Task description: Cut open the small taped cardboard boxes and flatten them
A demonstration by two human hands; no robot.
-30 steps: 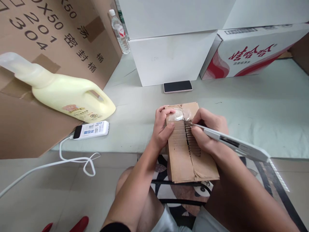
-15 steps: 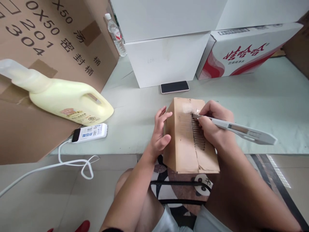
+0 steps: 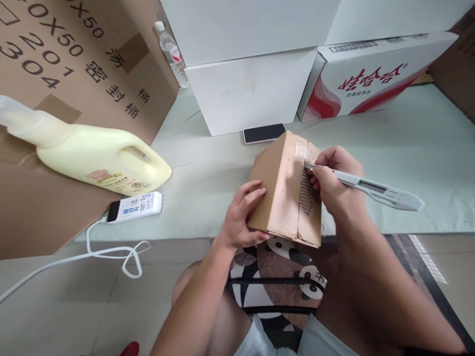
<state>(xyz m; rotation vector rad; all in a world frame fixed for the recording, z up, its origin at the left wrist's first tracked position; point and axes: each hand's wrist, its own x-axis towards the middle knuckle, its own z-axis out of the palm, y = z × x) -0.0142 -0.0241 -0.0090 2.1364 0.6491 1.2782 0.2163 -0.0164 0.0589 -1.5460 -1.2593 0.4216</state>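
Observation:
A small brown cardboard box [image 3: 284,193] is tilted at the table's front edge, its taped seam side facing up. Along that seam runs a row of short dark marks. My left hand [image 3: 243,215] grips the box's left side near the bottom, fingers on the side face and thumb at the lower edge. In my right hand [image 3: 339,180] is a slim white utility knife [image 3: 386,193], pinched close to its metal tip. That tip touches the box near the upper end of the marks. The knife's handle points out to the right.
A phone [image 3: 263,133] lies just behind the box, before white cartons [image 3: 252,94]. A yellow detergent bottle [image 3: 104,153], a white power bank with a cable [image 3: 135,206] and a large carton [image 3: 111,44] are left. A water bottle [image 3: 172,54] and a red-white carton [image 3: 371,79] stand behind.
The box has turned and tilted, its far end now overlapping the phone. My left hand has moved down its side and closed on it. The knife tip has shifted slightly right and up.

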